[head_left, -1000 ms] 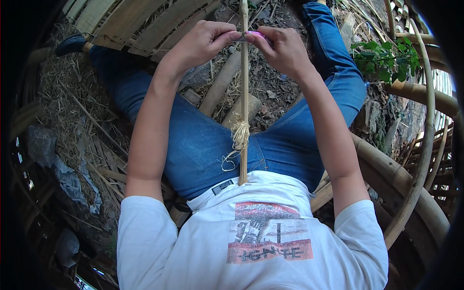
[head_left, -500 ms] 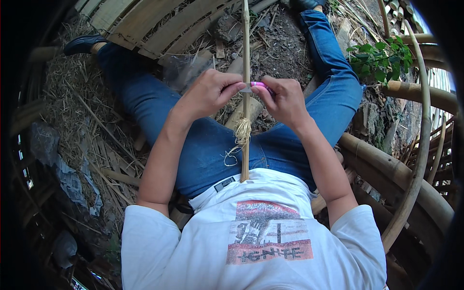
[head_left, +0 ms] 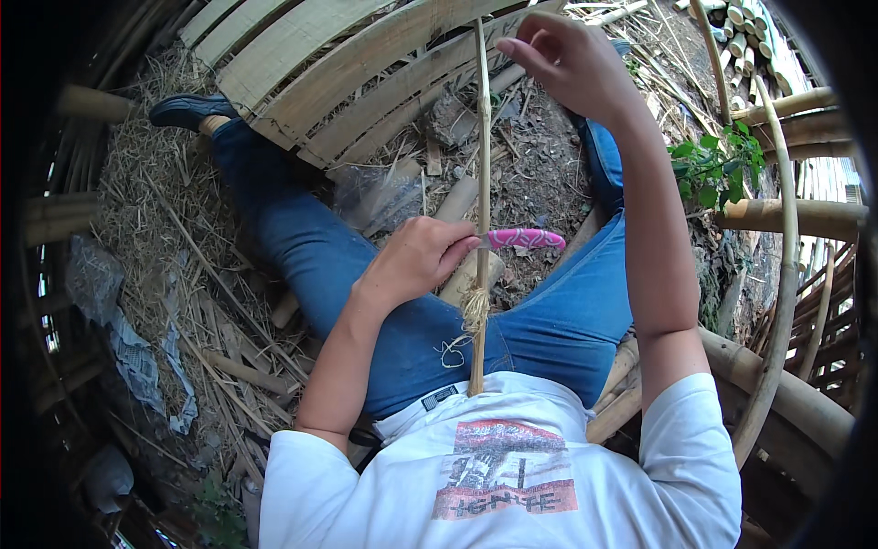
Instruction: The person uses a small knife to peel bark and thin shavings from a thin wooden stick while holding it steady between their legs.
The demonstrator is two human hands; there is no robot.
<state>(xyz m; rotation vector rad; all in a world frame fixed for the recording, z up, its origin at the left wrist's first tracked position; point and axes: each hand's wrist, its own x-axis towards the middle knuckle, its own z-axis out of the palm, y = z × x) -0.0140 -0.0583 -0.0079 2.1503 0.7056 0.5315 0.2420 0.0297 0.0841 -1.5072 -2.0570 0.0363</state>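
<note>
A long thin wooden stick (head_left: 484,137) stretches away from my waist between my legs. My left hand (head_left: 413,263) is closed, pinching the blade end of a knife (head_left: 529,239) whose pink patterned handle points right. The short visible piece of blade lies across the stick; the rest is hidden by my fingers. A bundle of pale straw-like fibre (head_left: 475,309) is tied round the stick nearer my waist, one loose strand curling left. My right hand (head_left: 576,59) is raised near the stick's far end, with thumb apart from the loosely bent fingers and nothing visible in it.
A slatted wooden panel (head_left: 338,69) lies ahead to the left. Dry straw (head_left: 146,210) and plastic scraps (head_left: 137,352) litter the left side. Thick bamboo poles (head_left: 777,389) and a leafy plant (head_left: 713,174) are at right, with cut bamboo pieces (head_left: 745,41) behind.
My right hand has let go of the knife handle and moved up and away toward the stick's far end. My left hand keeps the knife against the stick.
</note>
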